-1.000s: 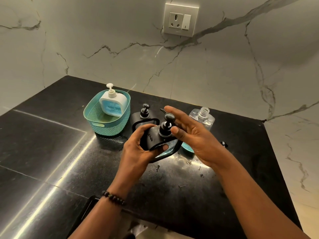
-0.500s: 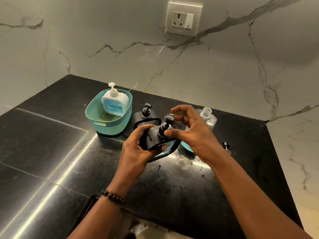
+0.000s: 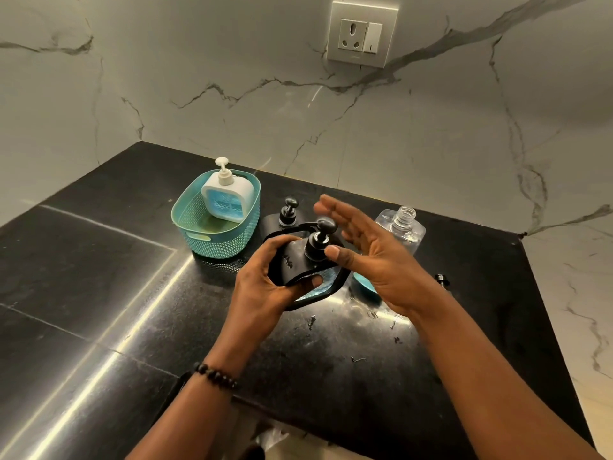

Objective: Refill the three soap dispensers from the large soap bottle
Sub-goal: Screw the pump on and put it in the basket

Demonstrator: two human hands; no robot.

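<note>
My left hand grips a black soap dispenser with a black pump head, tilted above the counter. My right hand is beside the pump with its fingers straight and spread; the thumb tip touches the pump collar. A second black dispenser stands behind it. A white dispenser with blue soap sits in a teal basket. The large clear soap bottle, uncapped, stands behind my right hand with blue soap low in it.
A small black cap lies on the black stone counter at the right. Marble walls meet at the back corner, with a wall socket above. Small dark specks lie on the counter near the front.
My right hand's fingers, curled around the pump head half a second ago, have straightened and spread beside it. The left hand keeps its grip on the dispenser.
</note>
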